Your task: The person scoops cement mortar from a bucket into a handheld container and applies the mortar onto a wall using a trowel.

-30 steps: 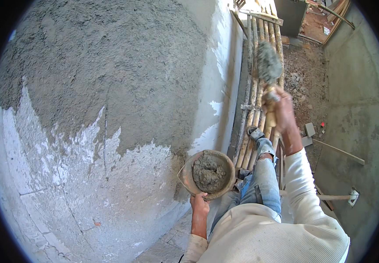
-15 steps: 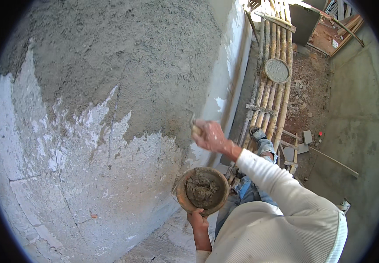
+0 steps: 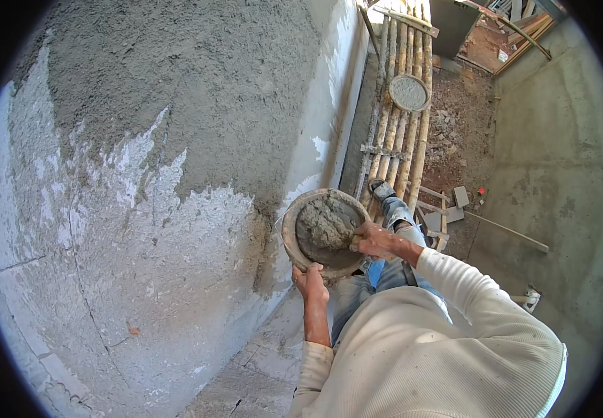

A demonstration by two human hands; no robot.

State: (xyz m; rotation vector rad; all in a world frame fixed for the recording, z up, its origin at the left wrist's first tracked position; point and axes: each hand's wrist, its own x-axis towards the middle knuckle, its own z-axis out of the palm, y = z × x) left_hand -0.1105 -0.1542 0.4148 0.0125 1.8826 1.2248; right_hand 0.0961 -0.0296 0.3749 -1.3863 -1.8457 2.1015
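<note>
Holding mortar bowl [image 3: 289,233] by its near rim: left hand [image 3: 311,284], fingers clamped on the edge, thumb over the top. Bowl sits in front of the body, just right of the left wall [image 3: 197,279]. Right hand [image 3: 373,240] at the bowl's right side, fingers curled closed around what looks like a trowel [image 3: 354,244]; only a bit shows, blade can't be made out.

Bowl probably heavy with that load, stiff-walled, not fragile. Rim looks caked, so likely gritty, maybe slick where wet. Best hold: near rim, palm under the side. Mortar [image 3: 324,223] heaped, looks thick, soft and sticky; should cling to a blade. Trowel likely light; take it by the handle.

Around: rough grey plaster [image 3: 245,90] covers the far part of the left wall, ragged lower edge. Pole walkway [image 3: 392,132] runs far, second bowl [image 3: 410,109] of grey mix on it. Sandalled foot [image 3: 383,189] on the poles, just beyond the bowl. Blocks [image 3: 461,196] and stick [image 3: 514,232] off right. In the way: left wall crowds the bowl's left; legs close under its near right side.
</note>
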